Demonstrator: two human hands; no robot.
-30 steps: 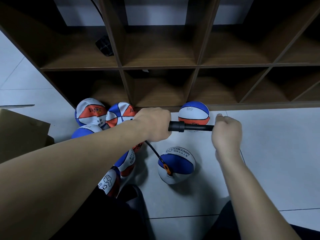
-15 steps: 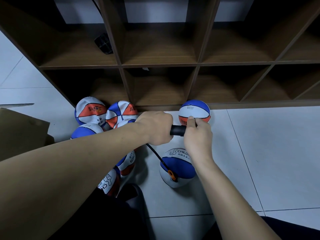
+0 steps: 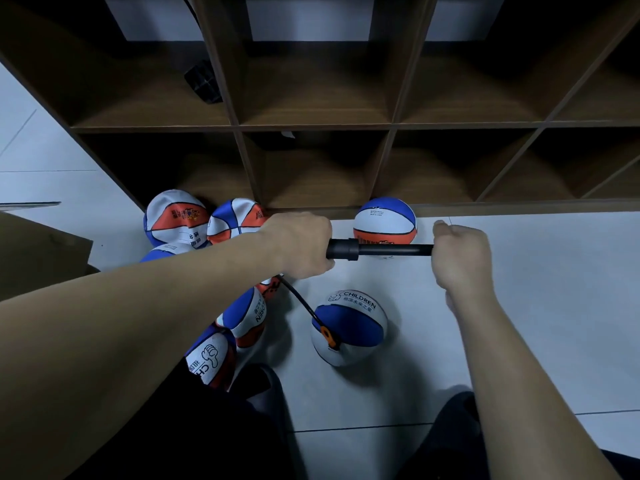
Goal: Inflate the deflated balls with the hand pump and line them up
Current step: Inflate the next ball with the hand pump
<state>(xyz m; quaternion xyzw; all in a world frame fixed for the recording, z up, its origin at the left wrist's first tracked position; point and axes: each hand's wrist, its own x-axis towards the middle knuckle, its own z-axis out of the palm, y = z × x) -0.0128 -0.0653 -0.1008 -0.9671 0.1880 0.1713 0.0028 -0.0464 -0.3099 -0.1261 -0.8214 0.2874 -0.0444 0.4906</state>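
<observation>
Limp balls [image 3: 175, 220] heap at the left against the shelf unit [image 3: 311, 126]. The left hand [image 3: 299, 245] grips the pump barrel [image 3: 341, 249]; its hose [image 3: 299, 299] enters the floor ball [image 3: 349, 329]. The right hand [image 3: 460, 258] clasps the extended handle rod [image 3: 394, 250].

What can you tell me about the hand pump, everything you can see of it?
The hand pump is a slim black tube, apparently plastic, held level above the floor. The left hand grips its thicker barrel; the right hand grips the far end, hiding the handle, with the thinner rod drawn well out between them. A collar rings the barrel's mouth. A thin black hose drops from under the left hand to an orange fitting seated in the blue and white ball on the floor.
</observation>
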